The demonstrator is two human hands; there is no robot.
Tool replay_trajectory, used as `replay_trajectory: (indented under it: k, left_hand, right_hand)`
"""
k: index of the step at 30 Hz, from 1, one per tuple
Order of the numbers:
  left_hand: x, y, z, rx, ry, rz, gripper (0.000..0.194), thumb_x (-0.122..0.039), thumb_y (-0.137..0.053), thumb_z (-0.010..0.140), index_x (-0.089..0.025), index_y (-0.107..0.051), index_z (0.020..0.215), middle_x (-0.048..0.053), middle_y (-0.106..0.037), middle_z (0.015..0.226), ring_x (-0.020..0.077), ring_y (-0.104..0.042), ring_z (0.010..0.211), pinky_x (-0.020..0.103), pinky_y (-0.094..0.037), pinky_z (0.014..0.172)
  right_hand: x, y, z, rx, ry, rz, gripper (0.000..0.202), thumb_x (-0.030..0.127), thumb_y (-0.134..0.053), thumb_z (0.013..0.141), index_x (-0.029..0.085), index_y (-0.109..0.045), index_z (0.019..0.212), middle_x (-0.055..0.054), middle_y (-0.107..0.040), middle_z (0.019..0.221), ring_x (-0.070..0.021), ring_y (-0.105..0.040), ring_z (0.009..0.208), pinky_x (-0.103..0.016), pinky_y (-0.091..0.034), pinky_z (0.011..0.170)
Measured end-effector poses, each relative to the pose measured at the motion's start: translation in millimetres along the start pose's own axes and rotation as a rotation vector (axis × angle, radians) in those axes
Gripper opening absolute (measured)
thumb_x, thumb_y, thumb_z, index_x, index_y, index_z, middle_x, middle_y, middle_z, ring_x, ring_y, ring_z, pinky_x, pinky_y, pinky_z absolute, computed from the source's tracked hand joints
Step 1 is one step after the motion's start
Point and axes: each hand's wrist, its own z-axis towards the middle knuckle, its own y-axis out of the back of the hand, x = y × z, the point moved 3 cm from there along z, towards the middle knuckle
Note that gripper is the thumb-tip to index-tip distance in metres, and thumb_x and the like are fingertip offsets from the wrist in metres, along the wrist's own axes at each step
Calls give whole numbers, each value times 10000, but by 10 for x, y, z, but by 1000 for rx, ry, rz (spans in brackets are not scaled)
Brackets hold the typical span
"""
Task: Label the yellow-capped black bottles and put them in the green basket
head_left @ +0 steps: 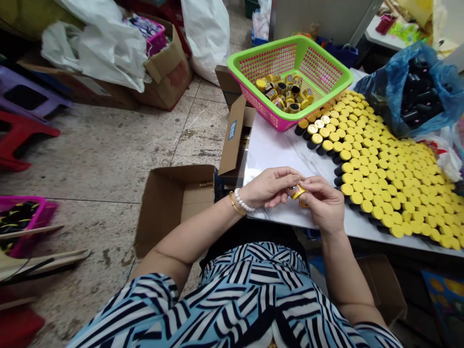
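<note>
Over the table's near edge, my left hand and my right hand meet around a small yellow cap with a printed band. Both hands are closed on it, the fingertips pinching it from either side. Just under my right thumb another yellow piece shows in part; whether it is held or lies on the table I cannot tell. To the right of my hands, many black bottles with yellow caps stand upright in tight rows. Beyond my hands, a green and pink basket holds several loose yellow printed caps.
A blue plastic bag of dark bottles sits at the table's back right. An open cardboard box stands on the floor left of the white table. Further left are stools, white sacks and a pink crate.
</note>
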Motion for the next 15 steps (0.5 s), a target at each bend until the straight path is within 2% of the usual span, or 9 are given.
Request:
replay_trajectory:
  k: [4, 6, 10, 12, 15]
  left_hand:
    - [-8, -34, -13, -65, 10, 7, 496, -625, -719, 861, -140, -635, 918, -49, -574, 493, 37, -380, 255, 144, -170, 271]
    - [-6, -47, -12, -82, 19, 10, 496, -635, -706, 867, -148, -610, 858, -54, -559, 479, 36, -365, 244, 145, -164, 263]
    - [11, -64, 6, -78, 6, -13, 534, -676, -678, 865, -147, -611, 876, -46, -577, 490, 48, -392, 248, 144, -203, 251]
    - [16, -58, 13, -58, -13, -57, 568, -701, -662, 861, -137, -625, 916, -29, -603, 508, 64, -440, 269, 149, -253, 258]
    - [-2, -10, -3, -51, -41, -88, 572, -692, -687, 846, -133, -623, 947, -16, -624, 524, 80, -483, 291, 153, -292, 273]
  right_hand:
    - [-14, -29, -54, -122, 48, -19, 135, 222, -873, 770, 300, -796, 850, -8, -681, 871, -170, -680, 832, -332, -609, 762]
    - [6, -35, -64, -141, 55, -60, 118, 223, -849, 801, 293, -795, 880, -16, -688, 888, -175, -688, 849, -332, -618, 767]
    - [83, -71, -54, -42, 48, -120, 413, 246, -834, 820, 344, -748, 1212, -48, -672, 1175, -186, -698, 963, -338, -639, 802]
    - [143, -100, -60, 2, 61, -213, 485, 252, -838, 814, 355, -722, 1273, -56, -639, 1236, -195, -691, 1016, -331, -647, 807]
    - [267, -144, -53, 47, 79, -375, 462, 263, -811, 836, 331, -715, 1283, -65, -643, 1217, -197, -695, 1021, -335, -661, 818]
